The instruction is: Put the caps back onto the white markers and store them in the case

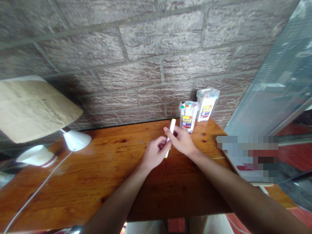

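A white marker with yellow ends is held upright, slightly tilted, over the middle of the table. My left hand grips its lower part between thumb and fingers. Higher up, the thumb and fingers of my right hand close round the same marker. Just behind my right hand stands a clear plastic marker case with a yellow and blue label, holding several markers with coloured ends. A second, closed marker case stands behind it to the right, against the wall.
On the wooden table, a lamp with a printed paper shade and white cord stands left, beside a white paper cup. A partly blurred flat book or magazine lies right. A brick wall borders the back; a glass panel stands right.
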